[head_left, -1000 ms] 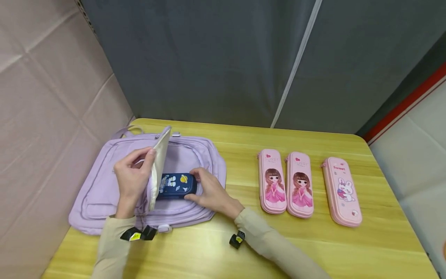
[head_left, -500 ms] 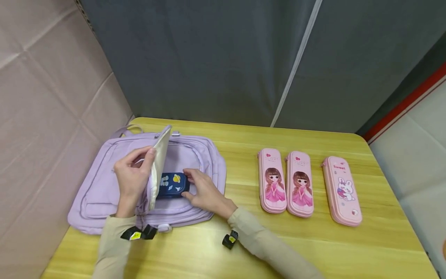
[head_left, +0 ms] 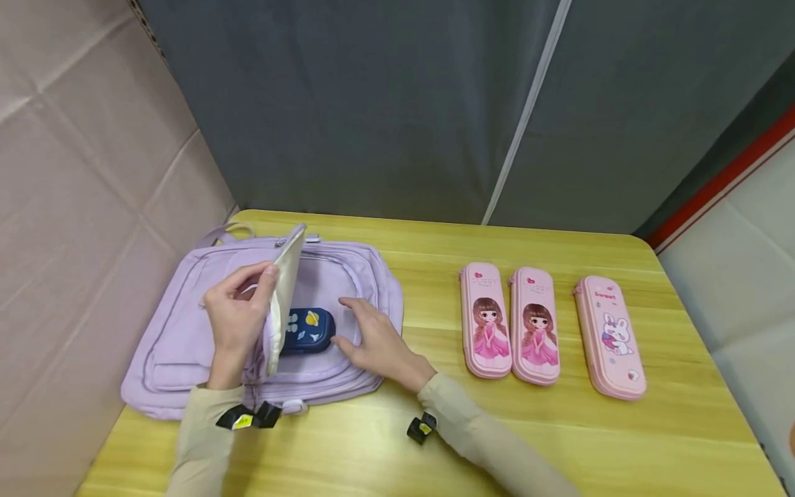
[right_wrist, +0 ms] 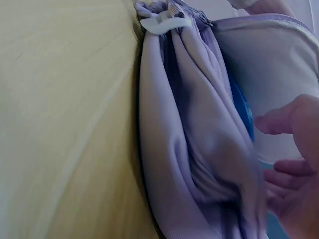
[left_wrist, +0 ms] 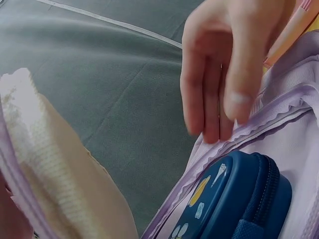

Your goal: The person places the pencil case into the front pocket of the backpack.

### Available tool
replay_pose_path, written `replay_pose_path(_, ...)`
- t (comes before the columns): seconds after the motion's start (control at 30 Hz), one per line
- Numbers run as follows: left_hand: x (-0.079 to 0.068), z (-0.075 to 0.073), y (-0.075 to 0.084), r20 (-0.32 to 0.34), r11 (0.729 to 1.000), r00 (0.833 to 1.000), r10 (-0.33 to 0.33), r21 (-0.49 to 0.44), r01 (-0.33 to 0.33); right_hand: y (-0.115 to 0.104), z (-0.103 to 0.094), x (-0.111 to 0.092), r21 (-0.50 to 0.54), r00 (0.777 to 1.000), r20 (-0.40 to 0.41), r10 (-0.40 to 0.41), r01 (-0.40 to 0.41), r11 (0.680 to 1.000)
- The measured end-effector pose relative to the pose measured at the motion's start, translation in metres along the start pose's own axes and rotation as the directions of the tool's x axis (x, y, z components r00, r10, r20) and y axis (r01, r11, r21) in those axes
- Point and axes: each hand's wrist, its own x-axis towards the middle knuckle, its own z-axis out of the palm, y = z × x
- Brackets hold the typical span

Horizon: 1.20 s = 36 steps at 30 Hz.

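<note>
A lilac backpack [head_left: 180, 297] lies flat on the table, its front pocket unzipped. My left hand [head_left: 239, 314] pinches the pocket's flap [head_left: 285, 290] by its edge and holds it raised, cream lining outward. Inside the pocket sits a navy pencil case [head_left: 313, 331] with a planet print, its left part hidden behind the flap. My right hand [head_left: 379, 345] is just right of the case with fingers spread and nothing in them. In the left wrist view, the right hand [left_wrist: 224, 69] hangs above the end of the pencil case [left_wrist: 239, 194], apart from it.
Two pink pencil cases with a doll print, a left one [head_left: 486, 321] and a right one [head_left: 535, 326], lie side by side. Farther right is a pink bunny pencil case [head_left: 611, 338]. A grey curtain [head_left: 373, 117] stands behind the table [head_left: 422, 442]; a pale wall [head_left: 81, 207] borders the left.
The navy pencil case has slid left, deeper under the flap. My right hand has let go of it and drawn back to the right. The left hand keeps its place on the flap.
</note>
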Motion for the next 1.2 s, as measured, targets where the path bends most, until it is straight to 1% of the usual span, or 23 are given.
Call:
replay_pose_path(0.1, 0.0, 0.001, 0.0, 0.005, 1.0, 1.0, 0.003, -0.001, -0.003, 0.004, -0.01, -0.006, -0.035, 0.997, -0.079, 0.003, -0.006, 0.999)
replay_pose_path(0.23, -0.001, 0.003, 0.0, 0.016, 1.0, 1.0, 0.008, 0.007, -0.008, 0.01, -0.022, -0.014, -0.056, 0.989, -0.145, 0.02, -0.029, 0.998)
replay_pose_path(0.47, -0.002, 0.005, -0.003, 0.017, 1.0, 1.0, 0.004, 0.019, -0.004, 0.022, -0.04, -0.028, -0.048, 0.976, -0.214, 0.048, -0.059, 0.997)
replay_pose_path(0.57, -0.002, 0.005, -0.003, 0.016, 1.0, 1.0, 0.004, 0.022, -0.004, 0.027, -0.049, -0.035, -0.046, 0.968, -0.24, 0.079, -0.093, 0.995)
replay_pose_path(0.67, -0.002, 0.005, -0.003, 0.017, 1.0, 1.0, 0.003, 0.026, -0.003, 0.032, -0.059, -0.043, -0.035, 0.959, -0.251, 0.133, -0.146, 0.989)
replay_pose_path(0.73, -0.001, 0.005, -0.003, 0.021, 1.0, 1.0, 0.003, 0.025, -0.004, 0.036, -0.065, -0.048, -0.03, 0.95, -0.273, 0.153, -0.167, 0.985)
replay_pose_path(0.93, -0.001, 0.006, -0.004, 0.028, 1.0, 1.0, 0.008, 0.018, -0.008, 0.048, -0.08, -0.062, -0.062, 0.918, -0.36, 0.168, -0.203, 0.977)
replay_pose_path(1.07, -0.002, 0.007, -0.005, 0.025, 0.999, 1.0, 0.012, 0.037, -0.013, 0.052, -0.088, -0.073, -0.052, 0.895, -0.376, 0.239, -0.278, 0.959)
replay_pose_path(1.2, -0.002, 0.008, -0.005, 0.028, 0.999, 1.0, 0.011, 0.041, -0.012, 0.056, -0.094, -0.085, -0.021, 0.86, -0.39, 0.328, -0.364, 0.931)
